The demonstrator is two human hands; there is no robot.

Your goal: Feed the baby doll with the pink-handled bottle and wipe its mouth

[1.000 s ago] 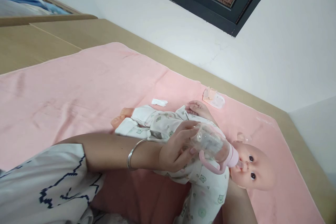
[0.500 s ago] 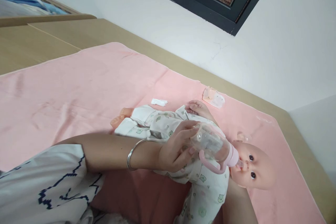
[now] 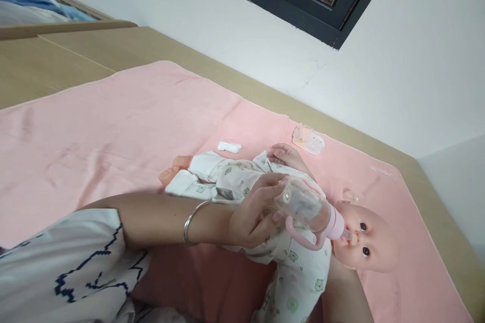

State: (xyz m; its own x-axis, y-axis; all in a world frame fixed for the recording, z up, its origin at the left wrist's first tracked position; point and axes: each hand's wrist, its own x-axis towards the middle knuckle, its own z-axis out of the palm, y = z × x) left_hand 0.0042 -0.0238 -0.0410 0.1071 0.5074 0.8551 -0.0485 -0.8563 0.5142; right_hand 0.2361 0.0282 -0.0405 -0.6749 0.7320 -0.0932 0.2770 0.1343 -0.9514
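My left hand, with a silver bangle on its wrist, is closed round the base of a clear baby bottle. This bottle has a pink collar and pink handles, and its teat touches the mouth of a baby doll. The doll lies on its back in a white suit with green animal prints. My right forearm passes beneath the doll's neck. Beyond its body my right hand shows, its fingers loosely bent and apart from any held object, near the suit's cuff.
A pink sheet covers much of the wooden surface. Behind the doll lie a small white packet, a clear plastic piece and a small clear cap. A white wall with a dark window frame rises behind.
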